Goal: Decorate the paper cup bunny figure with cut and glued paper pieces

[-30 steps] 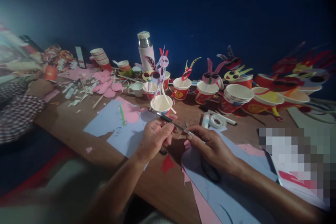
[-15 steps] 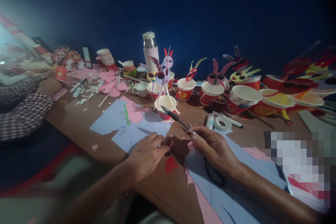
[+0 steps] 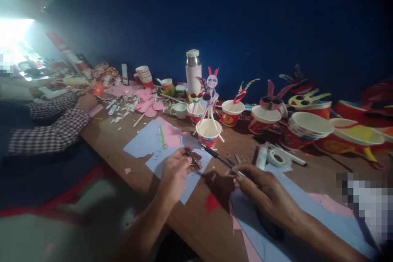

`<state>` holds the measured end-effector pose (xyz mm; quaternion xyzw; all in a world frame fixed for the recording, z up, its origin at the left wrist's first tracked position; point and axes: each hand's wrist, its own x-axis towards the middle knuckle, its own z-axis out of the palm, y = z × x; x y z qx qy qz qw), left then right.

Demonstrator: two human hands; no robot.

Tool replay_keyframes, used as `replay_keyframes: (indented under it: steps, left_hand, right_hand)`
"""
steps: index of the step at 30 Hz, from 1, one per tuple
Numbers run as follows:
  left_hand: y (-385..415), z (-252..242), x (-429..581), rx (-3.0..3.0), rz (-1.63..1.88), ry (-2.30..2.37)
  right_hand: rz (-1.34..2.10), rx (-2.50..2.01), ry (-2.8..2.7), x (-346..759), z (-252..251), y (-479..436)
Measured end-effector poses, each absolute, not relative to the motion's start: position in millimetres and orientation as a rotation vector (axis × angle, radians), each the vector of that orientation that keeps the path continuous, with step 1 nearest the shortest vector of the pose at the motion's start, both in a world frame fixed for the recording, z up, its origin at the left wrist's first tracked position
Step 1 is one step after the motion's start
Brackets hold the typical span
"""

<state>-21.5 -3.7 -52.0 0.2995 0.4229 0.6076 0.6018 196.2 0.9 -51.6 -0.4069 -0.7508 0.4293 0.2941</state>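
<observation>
My right hand (image 3: 265, 190) pinches a black pen (image 3: 211, 150), its tip pointing up and to the left. My left hand (image 3: 174, 175) is raised over the table, its fingers closed around a small dark piece (image 3: 192, 157) too small to name. Just beyond the hands stands a red-and-white paper cup (image 3: 209, 136) with a paper face on white sticks in it. Blue paper (image 3: 181, 188) lies under my left hand, with a green strip (image 3: 161, 136) on it farther back. A red paper scrap (image 3: 212, 203) rests between my hands.
Several paper cups with paper masks line the back, near a thermos (image 3: 193, 75). A tape roll (image 3: 278, 157) and a white tube (image 3: 261, 156) lie right. Pink cutouts (image 3: 150, 106) and white scraps lie left. A person in checked sleeves (image 3: 58, 131) holds an orange cup (image 3: 98, 89).
My left hand has lifted off the table and turned, bringing the small dark piece up between its fingers. The right hand keeps the pen. The view has swung to the left.
</observation>
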Motion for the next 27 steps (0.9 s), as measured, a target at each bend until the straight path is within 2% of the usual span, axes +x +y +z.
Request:
replay_keyframes:
  steps: [27]
  left_hand:
    - [0,-63,-30,0.706,1.503,0.862]
  right_hand:
    - [0.964,-1.083,-2.275,195,-47,4]
